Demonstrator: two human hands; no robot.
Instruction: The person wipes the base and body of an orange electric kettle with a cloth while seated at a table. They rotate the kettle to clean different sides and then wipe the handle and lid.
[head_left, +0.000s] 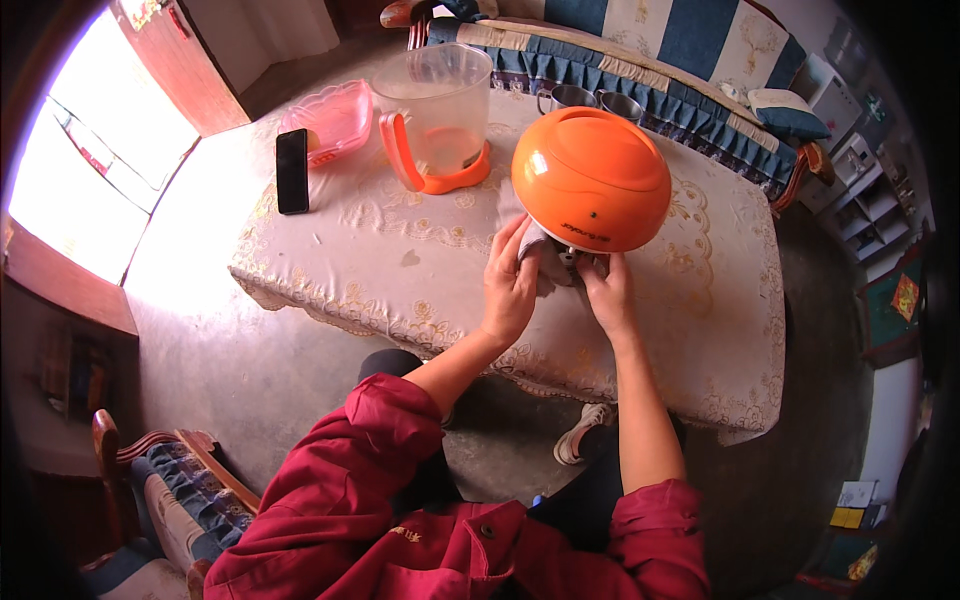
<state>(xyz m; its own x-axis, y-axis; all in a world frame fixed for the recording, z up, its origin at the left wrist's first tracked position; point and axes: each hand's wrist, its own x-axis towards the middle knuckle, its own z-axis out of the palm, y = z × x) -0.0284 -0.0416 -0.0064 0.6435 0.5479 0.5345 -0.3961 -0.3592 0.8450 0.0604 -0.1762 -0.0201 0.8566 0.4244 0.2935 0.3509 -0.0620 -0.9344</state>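
An orange soymilk maker head (592, 176), domed and glossy with writing near its lower edge, is tilted above the table in front of me. My left hand (510, 289) grips a pale grey cloth (551, 266) at the near left of its underside. With my right hand (611, 296) I hold the near right of the underside, where my fingertips are hidden. Between my hands a small metal part (568, 256) shows under the rim. Behind and left stands a clear plastic jug (431, 97) with an orange handle and base.
A cloth-covered table (442, 262) carries a black smartphone (292, 172) leaning on a pink plastic basket (337, 124). Two metal cups (574, 97) stand behind the orange head. A striped sofa (660, 45) lies beyond, and a wooden-armed seat (184, 487) is at lower left.
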